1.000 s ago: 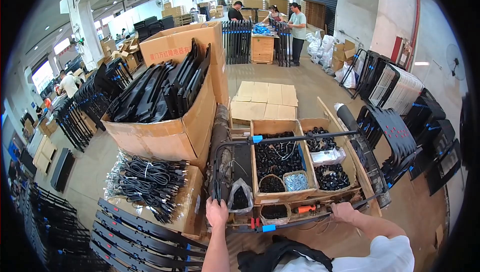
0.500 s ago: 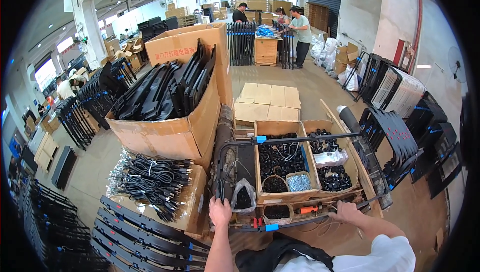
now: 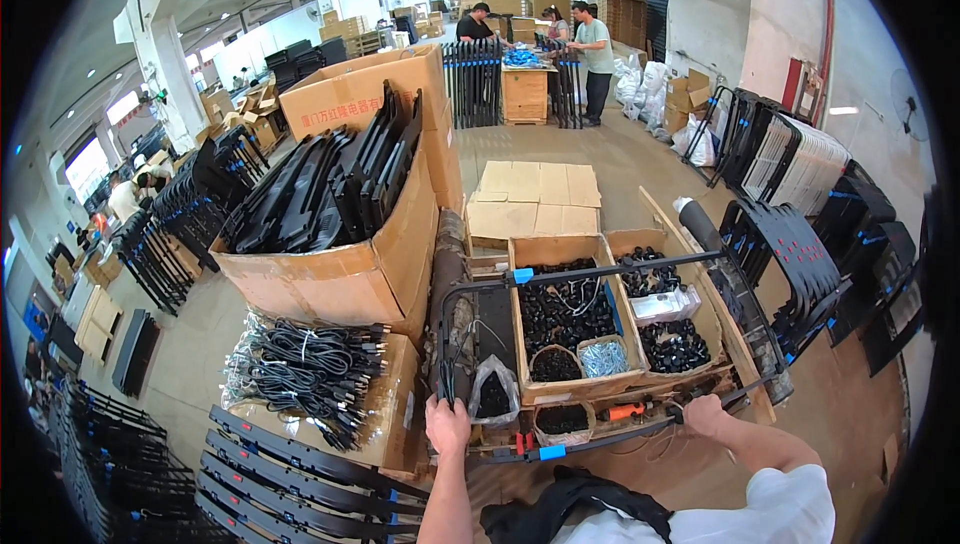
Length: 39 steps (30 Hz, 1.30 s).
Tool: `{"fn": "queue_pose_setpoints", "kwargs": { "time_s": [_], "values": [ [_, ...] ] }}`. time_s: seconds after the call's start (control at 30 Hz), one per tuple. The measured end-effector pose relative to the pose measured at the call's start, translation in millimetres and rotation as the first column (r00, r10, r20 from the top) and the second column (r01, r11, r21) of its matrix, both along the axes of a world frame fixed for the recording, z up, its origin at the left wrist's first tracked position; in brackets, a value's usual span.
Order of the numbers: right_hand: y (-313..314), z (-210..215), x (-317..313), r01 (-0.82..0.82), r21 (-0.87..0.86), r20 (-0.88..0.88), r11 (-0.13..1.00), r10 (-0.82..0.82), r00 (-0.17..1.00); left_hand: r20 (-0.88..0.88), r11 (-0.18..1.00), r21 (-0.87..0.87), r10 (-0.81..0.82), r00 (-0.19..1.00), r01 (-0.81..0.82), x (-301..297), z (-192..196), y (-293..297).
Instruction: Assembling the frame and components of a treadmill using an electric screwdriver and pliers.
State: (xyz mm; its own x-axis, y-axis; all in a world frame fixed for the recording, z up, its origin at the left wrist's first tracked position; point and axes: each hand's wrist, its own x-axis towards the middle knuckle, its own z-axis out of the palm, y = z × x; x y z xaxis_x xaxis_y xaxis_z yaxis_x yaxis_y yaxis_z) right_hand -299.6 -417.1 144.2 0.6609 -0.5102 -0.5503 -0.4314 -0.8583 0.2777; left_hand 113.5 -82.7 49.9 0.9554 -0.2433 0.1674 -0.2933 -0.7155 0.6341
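Observation:
A black tubular metal frame with rounded corners and blue clips lies in front of me, across a bench with parts boxes. My left hand is closed around its left side, close to the near left corner; thin black wires run along the tube there. My right hand is closed on its near rail toward the right, fingers partly hidden. Inside its outline are a clear bag of small black parts, a small tub of black pieces and an orange-handled tool. Red-handled tools stand near the front rail.
Divided cardboard trays hold black fittings and silver screws. To the left stand a large carton of black panels, bundled black cables and stacked black rails. More frames lean at right. Several people work farther back.
The view has shifted slightly. My right hand has slid a little to the right along the near rail; my left hand keeps its hold on the left side. The frame stays almost in place.

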Motion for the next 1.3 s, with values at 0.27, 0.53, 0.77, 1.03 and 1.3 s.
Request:
{"fn": "queue_pose_setpoints", "kwargs": {
  "time_s": [0.27, 0.53, 0.77, 1.03, 1.3],
  "values": [
    [-10, -4, 27, 0.040, -0.001, 0.094, 0.999, -0.039, 0.995, -0.026, 1.000, 0.002, -0.023, 0.999, 0.023, 2, 1, 3],
    [-21, -44, -9, 0.247, 0.121, 0.218, 0.962, -0.268, 0.938, -0.106, 0.999, -0.015, -0.044, 0.993, 0.043, 0, 11, -2],
    [4, -5, 10, 0.068, 0.136, 0.249, 0.988, -0.101, 0.963, -0.109, 0.999, 0.021, -0.030, 0.994, 0.032, 2, 3, 3],
    [-1, -16, 0, 0.243, 0.156, 0.299, 0.957, -0.280, 0.912, -0.075, 0.999, 0.005, -0.034, 0.997, 0.035, -1, 15, -5],
    [4, -16, -2, 0.140, 0.092, 0.365, 0.986, -0.164, 0.916, -0.047, 1.000, 0.000, -0.028, 0.998, 0.028, -1, 9, -2]
  ]
}}
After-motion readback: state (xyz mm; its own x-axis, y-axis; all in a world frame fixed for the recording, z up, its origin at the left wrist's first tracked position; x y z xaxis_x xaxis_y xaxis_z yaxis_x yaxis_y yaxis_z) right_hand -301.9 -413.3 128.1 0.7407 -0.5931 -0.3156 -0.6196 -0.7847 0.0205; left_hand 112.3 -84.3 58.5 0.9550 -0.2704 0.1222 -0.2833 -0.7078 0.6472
